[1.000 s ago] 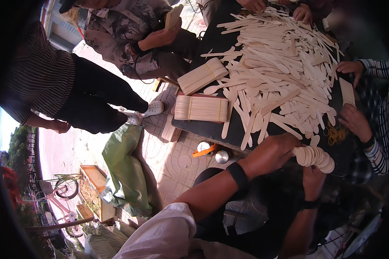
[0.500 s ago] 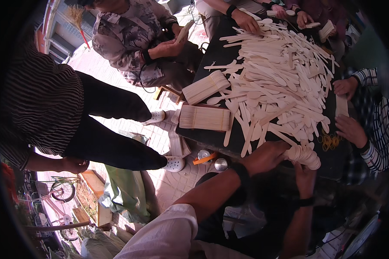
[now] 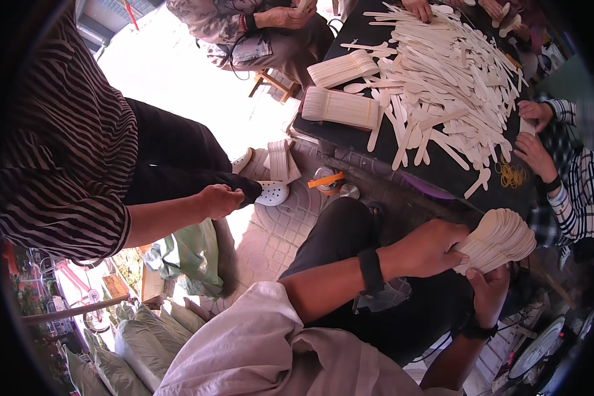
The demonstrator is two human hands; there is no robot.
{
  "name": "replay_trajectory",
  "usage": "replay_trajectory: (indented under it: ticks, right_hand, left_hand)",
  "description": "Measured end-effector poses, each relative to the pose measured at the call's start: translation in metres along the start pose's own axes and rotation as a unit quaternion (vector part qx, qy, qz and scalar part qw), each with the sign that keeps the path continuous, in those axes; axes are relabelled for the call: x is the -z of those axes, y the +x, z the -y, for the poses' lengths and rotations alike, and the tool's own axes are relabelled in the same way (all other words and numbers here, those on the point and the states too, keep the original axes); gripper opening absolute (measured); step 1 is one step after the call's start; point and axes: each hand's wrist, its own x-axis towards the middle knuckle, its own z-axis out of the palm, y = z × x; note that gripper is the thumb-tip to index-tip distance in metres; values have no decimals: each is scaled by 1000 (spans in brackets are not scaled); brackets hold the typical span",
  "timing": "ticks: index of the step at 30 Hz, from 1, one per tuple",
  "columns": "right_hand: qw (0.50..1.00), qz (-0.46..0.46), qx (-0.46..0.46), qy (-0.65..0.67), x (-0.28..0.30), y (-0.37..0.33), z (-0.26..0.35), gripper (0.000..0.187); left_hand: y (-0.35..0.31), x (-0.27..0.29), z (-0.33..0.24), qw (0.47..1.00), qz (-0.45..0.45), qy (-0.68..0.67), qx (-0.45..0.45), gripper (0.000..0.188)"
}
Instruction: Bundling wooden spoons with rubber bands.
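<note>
A fanned stack of wooden spoons is between my hands, its rounded ends up and to the right. My left hand grips the handle side with bent fingers. From below, my right hand closes round the same stack, thumb against the handles. Both hands are just off the near edge of the black table, above my lap. A broad heap of loose wooden spoons covers much of the tabletop. Yellow rubber bands lie at its near right corner.
Two banded bundles, one in a reddish tray, one behind it, occupy the table's left side. Co-workers' hands handle spoons around the table. A person in a striped shirt stands at left. Metal containers and another bundle are on the ground.
My view has shifted, so the table sits higher in it. The stack has come away from the table edge and tilted, its rounded ends fanned out. The standing person's arm now extends forward.
</note>
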Motion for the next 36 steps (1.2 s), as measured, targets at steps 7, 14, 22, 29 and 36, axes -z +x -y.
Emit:
replay_trajectory:
  ticks: [7,14,22,29,36]
  right_hand:
    - [996,-74,-34,22,-38,-59,-19,33]
    - [992,-103,-19,73,-68,-88,-34,30]
    - [991,-96,-30,89,-81,-100,-33,29]
    - [977,-72,-71,189,-91,-97,-45,30]
    - [967,-34,-138,209,-98,-118,-54,29]
  left_hand:
    - [-61,-22,-7,996,-26,-56,68,24]
    - [-90,-31,-9,994,-64,-28,85,34]
    - [-104,-33,-8,990,-52,-50,125,39]
    - [-116,-33,8,963,-74,-203,162,29]
    - [-117,-21,6,910,-79,-358,192,27]
